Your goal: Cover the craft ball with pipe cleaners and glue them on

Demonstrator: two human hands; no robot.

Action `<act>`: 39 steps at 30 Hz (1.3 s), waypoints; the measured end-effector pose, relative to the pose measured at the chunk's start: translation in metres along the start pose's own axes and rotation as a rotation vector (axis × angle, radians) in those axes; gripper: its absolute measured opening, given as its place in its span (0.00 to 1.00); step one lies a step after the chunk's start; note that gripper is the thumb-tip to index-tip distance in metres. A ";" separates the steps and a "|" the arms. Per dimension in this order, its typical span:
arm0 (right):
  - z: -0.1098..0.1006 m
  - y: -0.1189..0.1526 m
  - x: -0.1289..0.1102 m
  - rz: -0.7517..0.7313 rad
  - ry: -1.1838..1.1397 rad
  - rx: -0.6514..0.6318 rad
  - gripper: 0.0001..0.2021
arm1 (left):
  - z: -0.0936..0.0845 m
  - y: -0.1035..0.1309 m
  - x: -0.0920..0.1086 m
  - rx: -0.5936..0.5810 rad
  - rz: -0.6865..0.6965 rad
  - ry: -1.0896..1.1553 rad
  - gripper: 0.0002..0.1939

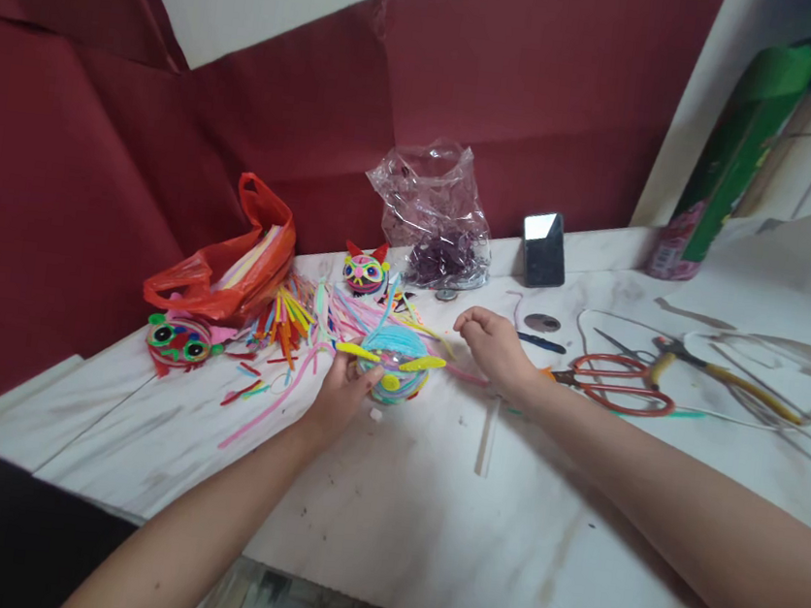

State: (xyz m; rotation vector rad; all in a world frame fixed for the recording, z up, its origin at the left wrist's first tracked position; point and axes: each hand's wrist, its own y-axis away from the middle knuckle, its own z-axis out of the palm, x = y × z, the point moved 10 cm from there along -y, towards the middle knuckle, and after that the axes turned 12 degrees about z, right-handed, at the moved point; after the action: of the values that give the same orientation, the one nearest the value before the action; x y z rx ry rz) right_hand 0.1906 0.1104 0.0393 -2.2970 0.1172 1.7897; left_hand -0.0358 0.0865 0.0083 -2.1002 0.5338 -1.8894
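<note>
My left hand (pixel 347 385) is closed around the left side of a light-blue pipe-cleaner head (pixel 399 342) with two yellow strips across it. The head sits just above the table. To its right, my right hand (pixel 493 345) is raised with its fingers curled together; whatever they may hold is too small to make out. A pink pipe cleaner (pixel 268 415) trails over the tabletop beside my left wrist. Behind my left hand lies a pile of coloured pipe cleaners (pixel 346 312). Two similar animal heads, one green and red (pixel 179 342), one with red ears (pixel 366 268), rest near the pile.
Red-handled scissors (pixel 629 400), yellow-handled pliers (pixel 754 392) and a dark pen-like tool (pixel 542 343) lie to the right. A phone (pixel 543 251) leans at the back beside a clear bag (pixel 448 250). At the left is a red plastic bag (pixel 254 277). A green container (pixel 741 157) stands far right.
</note>
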 end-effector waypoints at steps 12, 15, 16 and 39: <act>0.017 0.012 -0.005 0.086 -0.031 -0.141 0.09 | -0.001 0.002 -0.012 -0.004 -0.008 -0.029 0.34; 0.026 0.016 -0.005 0.122 -0.018 -0.229 0.13 | -0.003 0.004 -0.012 -0.033 0.002 -0.108 0.39; 0.029 0.017 -0.005 0.131 -0.009 -0.254 0.13 | -0.003 0.004 -0.012 -0.043 0.002 -0.125 0.41; 0.057 0.030 -0.009 0.221 -0.526 -0.618 0.19 | 0.009 -0.002 -0.025 0.030 -0.277 0.610 0.18</act>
State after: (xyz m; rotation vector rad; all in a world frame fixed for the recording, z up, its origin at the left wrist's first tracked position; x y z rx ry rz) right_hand 0.1289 0.0939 0.0309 -2.1084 -0.3271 2.7962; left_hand -0.0292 0.0986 -0.0147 -1.6145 0.3330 -2.6913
